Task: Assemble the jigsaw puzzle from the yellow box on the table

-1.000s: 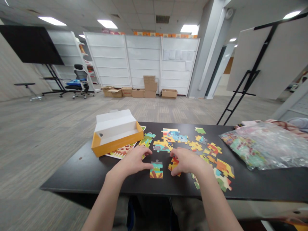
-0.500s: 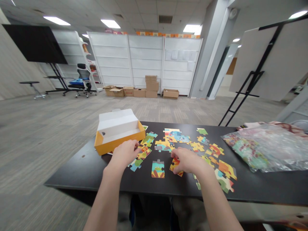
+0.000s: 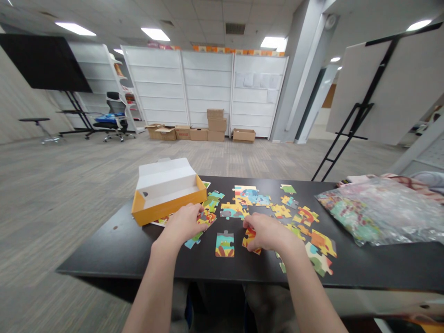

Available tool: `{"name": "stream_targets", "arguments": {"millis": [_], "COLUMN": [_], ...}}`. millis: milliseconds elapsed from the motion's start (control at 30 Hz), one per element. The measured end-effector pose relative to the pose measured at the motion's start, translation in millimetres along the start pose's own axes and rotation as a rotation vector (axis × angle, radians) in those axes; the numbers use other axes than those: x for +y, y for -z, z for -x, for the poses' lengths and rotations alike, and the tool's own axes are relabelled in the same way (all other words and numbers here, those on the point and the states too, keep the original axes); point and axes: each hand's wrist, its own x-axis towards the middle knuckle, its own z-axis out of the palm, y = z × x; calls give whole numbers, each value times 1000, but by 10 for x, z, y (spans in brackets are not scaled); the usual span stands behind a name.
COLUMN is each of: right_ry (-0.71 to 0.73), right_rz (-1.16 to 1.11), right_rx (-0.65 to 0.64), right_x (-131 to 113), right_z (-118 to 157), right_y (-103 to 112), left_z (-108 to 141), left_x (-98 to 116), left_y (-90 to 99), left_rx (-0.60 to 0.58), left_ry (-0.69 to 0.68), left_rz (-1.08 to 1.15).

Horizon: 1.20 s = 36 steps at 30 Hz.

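- The left hand (image 3: 181, 225) lies curled, fingers together, with its fingertips on a multicoloured jigsaw piece (image 3: 207, 218); I cannot tell whether they pinch it.
- The right hand (image 3: 266, 232) arches over a yellow-and-red jigsaw piece (image 3: 250, 242), fingers bunched and touching it; any pinch is hidden.
- A teal-and-orange piece (image 3: 225, 244) lies flat between the hands, and a blue-green piece (image 3: 193, 240) lies just below the left hand.
- Further loose pieces (image 3: 280, 211) are scattered across the black table (image 3: 104, 259).
- An open yellow box (image 3: 169, 198) stands just beyond the left hand.
- A crumpled clear plastic bag (image 3: 374, 212) lies at the table's right end.
- Cardboard boxes (image 3: 217, 125) stand along white shelving (image 3: 208, 88) across the floor.
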Motion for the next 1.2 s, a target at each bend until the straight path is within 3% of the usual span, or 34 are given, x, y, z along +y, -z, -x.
{"name": "stream_targets", "arguments": {"millis": [133,367,533,667,967,1200], "right_ry": [2,6,6,11,27,21], "right_rz": [4,1,-1,-13,7,23], "right_rx": [1,-1,-1,7,20,1], "right_x": [-12,-8,9,12,22,-38], "right_z": [6,3,-3,-4,-26,34], "right_y": [9,8,4,-2,-19,39], "left_z": [38,76,165,231,256,248], "left_x": [88,193,266,264,414,360], "left_y": [36,39,31,-42,-134,-114], "left_rx": [-4,-7,-87,-172,-192,-190], "left_ry": [-50,-23,-195,-229,-414,-344], "left_rz": [-57,-58,110,123,234,192]}}
